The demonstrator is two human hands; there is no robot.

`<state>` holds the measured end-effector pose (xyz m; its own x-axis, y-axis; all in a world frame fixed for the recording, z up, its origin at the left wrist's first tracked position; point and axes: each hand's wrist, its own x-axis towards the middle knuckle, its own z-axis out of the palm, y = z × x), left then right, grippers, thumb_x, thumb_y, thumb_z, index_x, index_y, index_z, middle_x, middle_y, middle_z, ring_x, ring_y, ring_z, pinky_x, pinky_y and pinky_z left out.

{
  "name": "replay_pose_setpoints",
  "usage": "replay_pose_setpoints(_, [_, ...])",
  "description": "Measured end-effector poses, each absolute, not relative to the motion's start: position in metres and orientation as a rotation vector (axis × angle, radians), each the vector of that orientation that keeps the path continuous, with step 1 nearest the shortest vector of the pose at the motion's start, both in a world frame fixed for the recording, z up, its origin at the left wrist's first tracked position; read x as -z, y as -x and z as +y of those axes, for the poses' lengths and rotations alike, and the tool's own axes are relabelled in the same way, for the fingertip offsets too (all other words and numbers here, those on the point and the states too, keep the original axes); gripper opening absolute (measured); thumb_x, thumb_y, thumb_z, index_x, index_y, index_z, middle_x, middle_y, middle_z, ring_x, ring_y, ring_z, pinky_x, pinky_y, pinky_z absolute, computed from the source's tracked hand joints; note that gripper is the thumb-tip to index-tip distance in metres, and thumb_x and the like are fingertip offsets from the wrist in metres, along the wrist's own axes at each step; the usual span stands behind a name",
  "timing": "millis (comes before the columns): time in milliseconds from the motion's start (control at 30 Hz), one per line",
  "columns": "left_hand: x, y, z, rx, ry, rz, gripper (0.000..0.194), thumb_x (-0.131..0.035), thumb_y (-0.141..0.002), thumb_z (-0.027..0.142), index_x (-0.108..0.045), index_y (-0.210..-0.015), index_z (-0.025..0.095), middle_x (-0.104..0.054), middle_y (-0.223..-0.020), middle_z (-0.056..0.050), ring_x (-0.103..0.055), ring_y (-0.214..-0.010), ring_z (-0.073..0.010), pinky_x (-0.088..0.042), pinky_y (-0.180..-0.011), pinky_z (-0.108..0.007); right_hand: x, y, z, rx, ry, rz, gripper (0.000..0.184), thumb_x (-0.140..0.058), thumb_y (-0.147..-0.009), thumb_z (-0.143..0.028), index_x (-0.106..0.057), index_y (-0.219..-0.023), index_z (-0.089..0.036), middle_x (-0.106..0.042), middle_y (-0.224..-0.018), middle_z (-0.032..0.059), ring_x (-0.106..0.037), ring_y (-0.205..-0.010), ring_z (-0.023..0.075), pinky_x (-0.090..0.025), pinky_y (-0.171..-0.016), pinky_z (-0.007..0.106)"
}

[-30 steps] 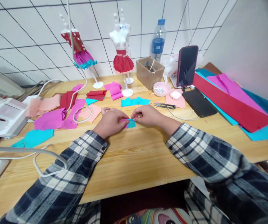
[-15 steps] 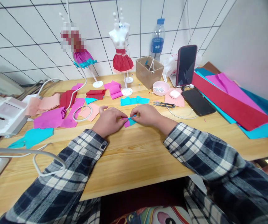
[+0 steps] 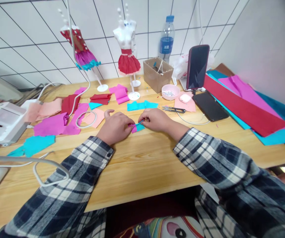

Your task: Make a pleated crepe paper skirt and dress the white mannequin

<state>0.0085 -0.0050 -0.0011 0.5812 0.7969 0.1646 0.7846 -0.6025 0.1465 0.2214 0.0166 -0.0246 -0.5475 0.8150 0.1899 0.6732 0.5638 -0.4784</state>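
Evidently closed, both hands (image 3: 117, 128) (image 3: 154, 119); pinched magenta-and-turquoise piece (image 3: 138, 127).

Hands (image 3: 116, 128) hide ends of teal-magenta piece (image 3: 139, 127) — 1 rear mannequin (image 3: 134, 30) part hidden

I watch through one head-worn camera, facing forward and down at the bare left hand (image 3: 117, 128) and bare right hand (image 3: 154, 119), close by, the white-tiled wall (image 3: 157, 15) beyond.
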Motion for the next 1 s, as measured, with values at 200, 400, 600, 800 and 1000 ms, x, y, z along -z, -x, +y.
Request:
replay_pose_setpoints(200, [0.002,-0.007,-0.005,-0.349,-2.746,1.346,0.017,-0.058,-0.087,0.030,-0.074,-0.090,0.025,-0.076,-0.090,-0.003,-0.066,-0.094,-0.0265,-0.022,-0.099,-0.061,0.025,-0.223,0.014,-0.408,1.171,-2.465,0.015,-0.063,-0.084,-0.016,-0.074,-0.094,-0.020,-0.070,-0.103,0.0045,-0.062,-0.095,0.0176,-0.039,-0.073,0.026])
replay_pose_setpoints(400, [0.003,-0.004,-0.006,-0.366,-2.893,1.246,0.017,-0.057,-0.088,0.025,-0.074,-0.084,0.025,-0.076,-0.087,-0.003,-0.065,-0.093,-0.0257,-0.022,-0.099,-0.060,0.019,-0.224,0.011,-0.328,1.105,-2.592,0.016,-0.057,-0.091,-0.020,-0.073,-0.091,-0.020,-0.070,-0.096,0.0052,-0.061,-0.092,0.0193,-0.033,-0.066,0.028])
replay_pose_setpoints(600, [-0.004,-0.007,-0.012,-0.277,-3.129,1.104,0.024,-0.051,-0.091,0.021,-0.072,-0.079,0.023,-0.074,-0.080,-0.003,-0.061,-0.095,-0.0263,-0.024,-0.100,-0.059,0.010,-0.225,0.009,-0.162,1.046,-2.779,0.024,-0.052,-0.093,-0.017,-0.076,-0.095,-0.022,-0.072,-0.099,0.0055,-0.062,-0.091,0.0204,-0.029,-0.062,0.029])
replay_pose_setpoints(800, [-0.009,-0.009,-0.013,-0.216,-3.148,1.052,0.022,-0.054,-0.090,0.021,-0.072,-0.078,0.024,-0.073,-0.079,-0.003,-0.059,-0.094,-0.0260,-0.029,-0.096,-0.055,0.003,-0.229,0.006,-0.372,1.167,-2.672,0.019,-0.057,-0.087,-0.022,-0.076,-0.091,-0.023,-0.075,-0.101,0.0029,-0.064,-0.095,0.0212,-0.035,-0.068,0.030])
replay_pose_setpoints(1000, [-0.004,-0.008,-0.012,-0.250,-3.111,1.066,0.022,-0.054,-0.090,0.021,-0.072,-0.079,0.024,-0.072,-0.078,-0.003,-0.059,-0.093,-0.0249,-0.029,-0.096,-0.054,0.013,-0.220,0.008,-0.456,1.399,-2.452,0.018,-0.060,-0.088,-0.036,-0.074,-0.089,-0.024,-0.074,-0.090,0.0007,-0.064,-0.083,0.0180,-0.034,-0.061,0.028])
